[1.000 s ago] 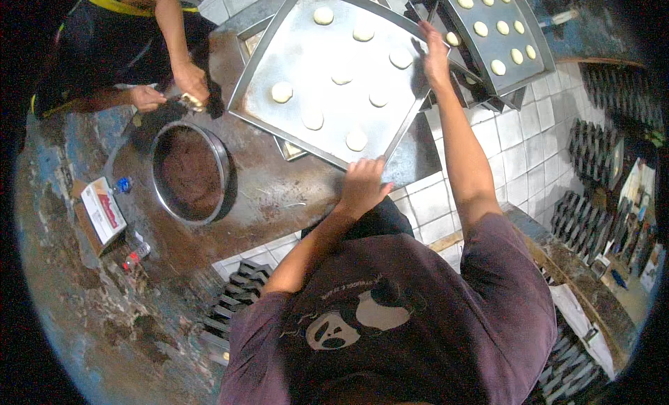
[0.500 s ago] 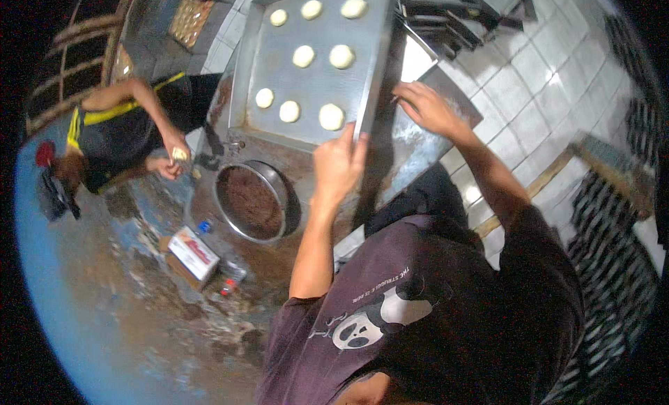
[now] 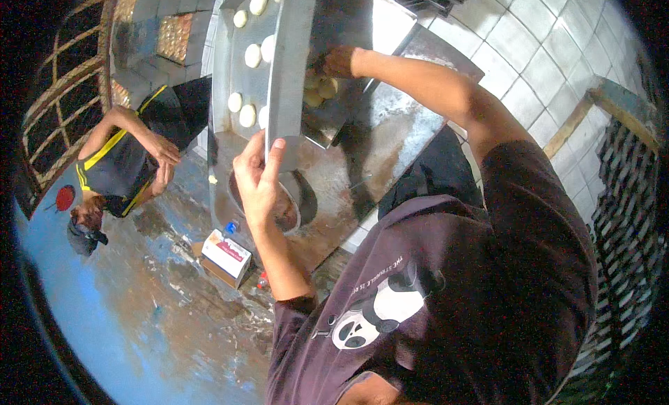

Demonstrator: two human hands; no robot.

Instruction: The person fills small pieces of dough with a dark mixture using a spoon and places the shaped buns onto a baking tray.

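My left hand (image 3: 258, 175) grips the near corner of a metal baking tray (image 3: 284, 84), thumb against its side wall. That tray is tilted up on its right side and carries several pale round dough balls (image 3: 253, 55). Reaching in beside the raised tray, my right hand (image 3: 340, 60) is in shadow, close to more dough balls (image 3: 319, 91) in a second, darker tray (image 3: 325, 134) lower down. The right fingers are mostly hidden, so I cannot see what they touch. A metal bowl (image 3: 298, 220) of brown filling stands partly behind my left hand and wrist.
A co-worker (image 3: 125, 154) sits at the left, hands together. A white and red box (image 3: 227, 257) lies on the stained floor near a blue cap (image 3: 231, 227). A worn metal-topped table (image 3: 401, 119) is under the trays. Dark slatted crates (image 3: 620, 217) stand at the right.
The tray has gone from lying nearly flat to tilted, its right side raised and shifted left. My right hand has moved left beside it, where dough balls in a lower tray now show.
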